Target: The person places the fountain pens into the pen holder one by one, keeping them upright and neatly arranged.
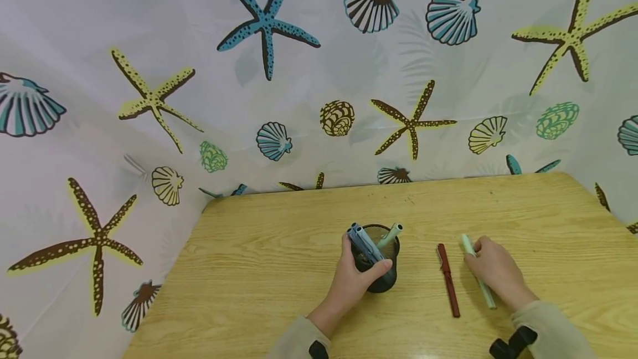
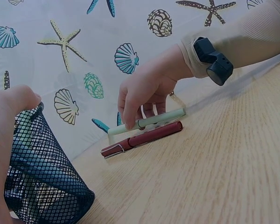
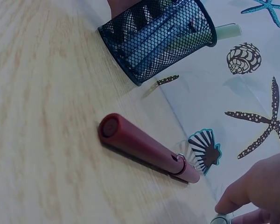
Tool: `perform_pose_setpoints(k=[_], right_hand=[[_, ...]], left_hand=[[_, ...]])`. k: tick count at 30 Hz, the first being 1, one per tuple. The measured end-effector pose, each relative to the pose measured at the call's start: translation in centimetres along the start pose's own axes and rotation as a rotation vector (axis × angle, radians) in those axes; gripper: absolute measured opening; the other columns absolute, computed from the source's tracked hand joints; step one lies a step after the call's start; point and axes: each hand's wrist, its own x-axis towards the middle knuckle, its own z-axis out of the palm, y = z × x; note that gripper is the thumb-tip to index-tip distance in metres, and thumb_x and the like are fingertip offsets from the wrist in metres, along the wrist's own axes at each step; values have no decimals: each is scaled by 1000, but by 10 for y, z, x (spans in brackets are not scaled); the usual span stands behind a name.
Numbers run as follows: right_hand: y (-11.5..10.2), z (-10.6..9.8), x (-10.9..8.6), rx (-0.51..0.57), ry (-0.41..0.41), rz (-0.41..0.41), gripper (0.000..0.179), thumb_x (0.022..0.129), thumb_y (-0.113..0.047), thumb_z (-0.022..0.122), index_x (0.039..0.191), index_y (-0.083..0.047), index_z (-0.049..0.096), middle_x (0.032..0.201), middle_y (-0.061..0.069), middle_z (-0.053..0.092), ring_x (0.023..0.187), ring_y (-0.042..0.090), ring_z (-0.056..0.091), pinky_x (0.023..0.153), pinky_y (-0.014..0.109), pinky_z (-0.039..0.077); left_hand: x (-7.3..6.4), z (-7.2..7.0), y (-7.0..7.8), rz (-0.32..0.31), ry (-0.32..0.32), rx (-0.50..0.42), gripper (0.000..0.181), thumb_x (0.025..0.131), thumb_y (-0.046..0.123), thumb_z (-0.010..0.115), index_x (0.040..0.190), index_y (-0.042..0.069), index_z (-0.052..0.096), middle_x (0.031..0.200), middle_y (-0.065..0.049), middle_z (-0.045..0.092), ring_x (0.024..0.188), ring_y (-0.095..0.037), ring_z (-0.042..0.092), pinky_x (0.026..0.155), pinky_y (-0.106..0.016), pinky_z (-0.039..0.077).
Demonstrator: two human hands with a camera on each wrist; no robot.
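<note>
My left hand (image 1: 344,281) grips a black mesh pen cup (image 1: 382,285) round its side, thumb at the near rim. Several blue pens (image 1: 365,245) and a light green pen (image 1: 391,234) lean inside the cup. To the right, my right hand (image 1: 497,271) pinches another light green pen (image 1: 485,293), which lies along the tabletop. A dark red pen (image 1: 449,284) with a clip rests between the cup and that hand. In the left wrist view the fingertips meet the pale pen (image 2: 162,117) near its middle, just behind the red pen (image 2: 143,139).
The wooden table (image 1: 259,276) reaches back to a white cloth (image 1: 309,82) printed with starfish and shells, which also hangs along both sides. Dark camera mounts (image 1: 513,342) sit at the wrists over beige sleeves (image 1: 553,331).
</note>
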Motion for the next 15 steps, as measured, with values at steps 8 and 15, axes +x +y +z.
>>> perform_pose_setpoints(k=[8,15], right_hand=[[-3,-3,-1,22,26,-24,31,91,-16,50,108,10,48,75,12,55,57,20,48,48,32,39],[-6,-5,-2,53,61,-69,33,91,-16,51,110,11,47,85,20,60,59,19,51,49,32,42]], left_hand=[[-3,-1,9,10,-10,-14,99,83,36,70,149,15,0,138,-12,35,121,-24,42,96,-41,39],[0,0,1,7,-7,-22,97,83,36,69,149,23,-1,138,-10,34,121,-22,42,96,-40,39]])
